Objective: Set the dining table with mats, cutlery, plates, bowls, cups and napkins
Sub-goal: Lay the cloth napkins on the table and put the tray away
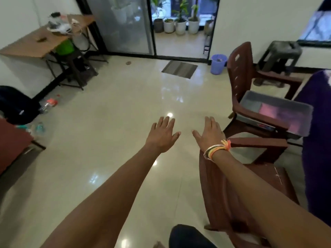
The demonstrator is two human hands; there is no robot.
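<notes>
Both my arms reach forward over a shiny tiled floor. My left hand point(162, 134) is held flat, fingers straight and spread, holding nothing. My right hand point(210, 134), with coloured bangles at the wrist, is likewise flat and empty, level with the left. To the right a grey plastic tub point(279, 104) sits on the seat of a brown plastic chair point(240, 72). A table covered with a purple cloth point(317, 140) fills the right edge. No mats, cutlery, plates, bowls, cups or napkins can be made out.
A second brown chair point(223, 190) stands under my right forearm. A wooden desk point(35, 43) with clutter stands far left, bottles point(47, 104) lie on the floor near it. A purple bin point(217, 64), a doormat point(179, 68) and a sliding glass door point(125, 24) are ahead.
</notes>
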